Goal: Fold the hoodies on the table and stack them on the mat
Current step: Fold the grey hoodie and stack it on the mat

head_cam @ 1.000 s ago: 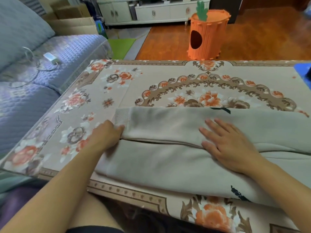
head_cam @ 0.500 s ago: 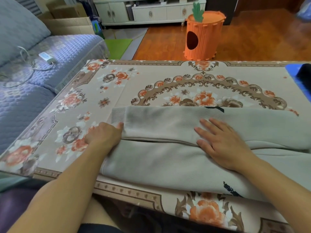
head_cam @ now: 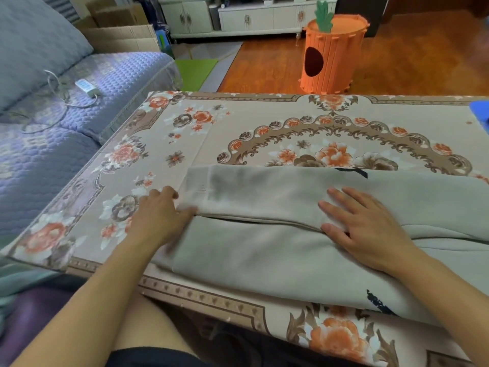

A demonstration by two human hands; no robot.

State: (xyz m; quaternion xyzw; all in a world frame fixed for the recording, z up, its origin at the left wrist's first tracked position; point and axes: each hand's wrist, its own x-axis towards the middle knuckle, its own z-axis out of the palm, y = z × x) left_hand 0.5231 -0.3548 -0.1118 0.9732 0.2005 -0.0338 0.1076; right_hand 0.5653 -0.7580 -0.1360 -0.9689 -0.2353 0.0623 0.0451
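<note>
On the table (head_cam: 238, 123), the flat right hand (head_cam: 367, 229) presses the beige hoodie (head_cam: 251, 255) while the left hand (head_cam: 158, 218) pinches its edge.

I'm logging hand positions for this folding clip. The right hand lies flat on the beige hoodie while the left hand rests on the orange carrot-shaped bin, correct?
Not quite. In the head view the right hand does lie flat on the beige hoodie, but the left hand is at the hoodie's left edge on the table, not on the orange carrot-shaped bin, which stands on the floor beyond.

One hoodie (head_cam: 264, 250), two hands (perhaps one mat (head_cam: 480, 112)).
</note>
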